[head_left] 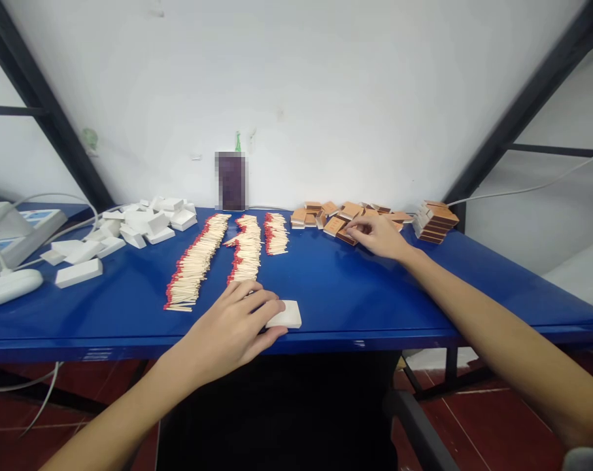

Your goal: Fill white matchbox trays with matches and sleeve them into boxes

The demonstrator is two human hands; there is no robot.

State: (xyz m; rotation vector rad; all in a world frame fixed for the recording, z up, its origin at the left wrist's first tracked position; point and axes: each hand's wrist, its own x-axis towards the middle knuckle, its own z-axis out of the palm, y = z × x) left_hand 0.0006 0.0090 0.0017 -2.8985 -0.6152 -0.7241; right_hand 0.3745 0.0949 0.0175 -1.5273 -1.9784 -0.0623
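My left hand point(247, 317) is closed on a small white matchbox tray point(289, 315) near the front edge of the blue table point(335, 288). Its thumb and fingers grip the tray's left end. At the back right, my right hand point(377, 235) reaches into a loose pile of orange-brown matchbox sleeves point(351, 210). Its fingertips pinch a dark-sided matchbox sleeve point(346, 235) at the pile's front. Just beyond my left hand, red-tipped matches lie in three rows: a long left row point(193, 268), a middle row point(247, 248) and a short right row point(276, 234).
Many white trays point(149, 219) lie heaped at the back left. A stack of matchboxes point(434, 222) stands at the far right. A pixelated dark upright object point(232, 182) is against the wall. A white rounded device point(12, 288) with cables occupies the left end.
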